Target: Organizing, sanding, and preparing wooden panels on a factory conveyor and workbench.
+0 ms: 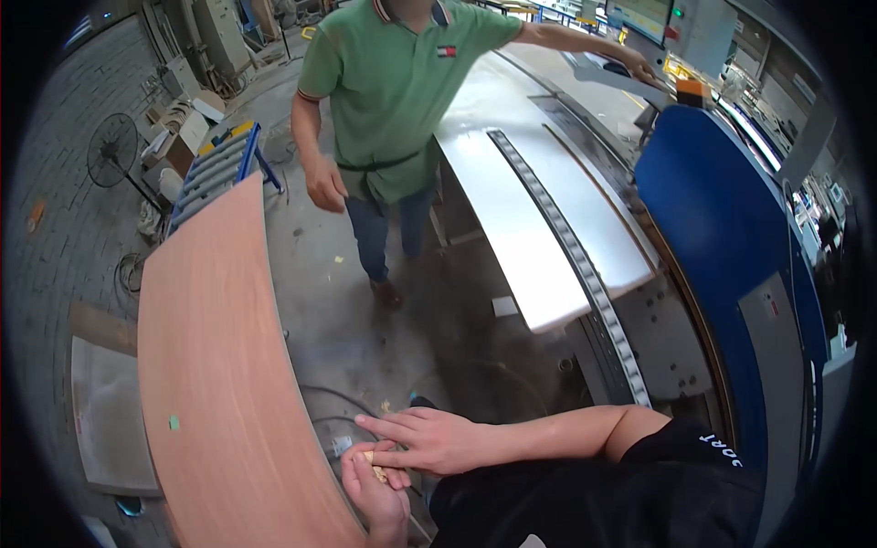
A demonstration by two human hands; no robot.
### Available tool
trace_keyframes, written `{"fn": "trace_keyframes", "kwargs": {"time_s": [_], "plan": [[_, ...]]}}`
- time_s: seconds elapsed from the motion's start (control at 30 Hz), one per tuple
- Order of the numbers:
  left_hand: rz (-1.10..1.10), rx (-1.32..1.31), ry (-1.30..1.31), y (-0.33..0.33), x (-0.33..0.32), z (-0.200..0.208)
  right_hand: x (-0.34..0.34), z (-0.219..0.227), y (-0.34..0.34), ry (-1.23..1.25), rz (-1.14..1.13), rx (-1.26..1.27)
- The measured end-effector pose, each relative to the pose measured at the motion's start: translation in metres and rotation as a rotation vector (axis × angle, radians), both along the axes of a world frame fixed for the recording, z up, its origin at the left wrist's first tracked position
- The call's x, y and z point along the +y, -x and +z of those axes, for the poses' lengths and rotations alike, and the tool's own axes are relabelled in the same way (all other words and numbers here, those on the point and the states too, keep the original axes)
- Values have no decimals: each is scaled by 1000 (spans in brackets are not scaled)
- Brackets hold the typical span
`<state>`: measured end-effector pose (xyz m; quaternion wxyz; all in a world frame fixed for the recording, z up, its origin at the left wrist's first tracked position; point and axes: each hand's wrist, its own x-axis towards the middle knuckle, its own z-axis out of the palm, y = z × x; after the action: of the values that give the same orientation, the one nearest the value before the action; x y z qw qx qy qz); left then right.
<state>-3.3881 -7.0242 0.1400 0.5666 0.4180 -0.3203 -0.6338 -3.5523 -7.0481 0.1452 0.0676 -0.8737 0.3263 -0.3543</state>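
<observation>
Near the bottom middle, my left hand (375, 493) is curled around a small crumpled yellowish scrap (378, 472); its material is too small to tell. My right hand (437, 442) reaches across from the right and lies over the left one. Its fingers are stretched out and apart, with a fingertip touching the scrap. Beside both hands, on the left, is the edge of a long wood-faced panel (215, 365) with a small green piece (174, 423) on it.
A person in a green shirt (393, 91) stands ahead, one arm over the blue machine (708, 183). A shiny sheet-topped table (512, 219) with a slotted metal strip (566, 237) is at right. A blue roller stand (215, 169), a fan (113, 151) and floor cables (333, 393) are at left.
</observation>
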Motion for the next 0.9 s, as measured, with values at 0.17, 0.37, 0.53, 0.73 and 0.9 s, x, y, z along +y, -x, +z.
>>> {"fn": "trace_keyframes", "kwargs": {"time_s": [0.17, 0.37, 0.53, 0.73, 0.9], "plan": [[-82, -10, -6, 3, -110, -7, -98, -2, -4, 33, -55, -16], [-167, 57, -37, 14, -224, 3, -207, 10, 8, 46, -128, 20], [-221, 139, -166, 34, -314, -2, -291, 5, 30, -20, -131, -25], [-317, 213, -336, 66, -421, -28, -405, -4, 76, -186, -136, -147], [-348, 26, -348, 85, -507, -42, -485, -17, 122, -376, -64, -278]]}}
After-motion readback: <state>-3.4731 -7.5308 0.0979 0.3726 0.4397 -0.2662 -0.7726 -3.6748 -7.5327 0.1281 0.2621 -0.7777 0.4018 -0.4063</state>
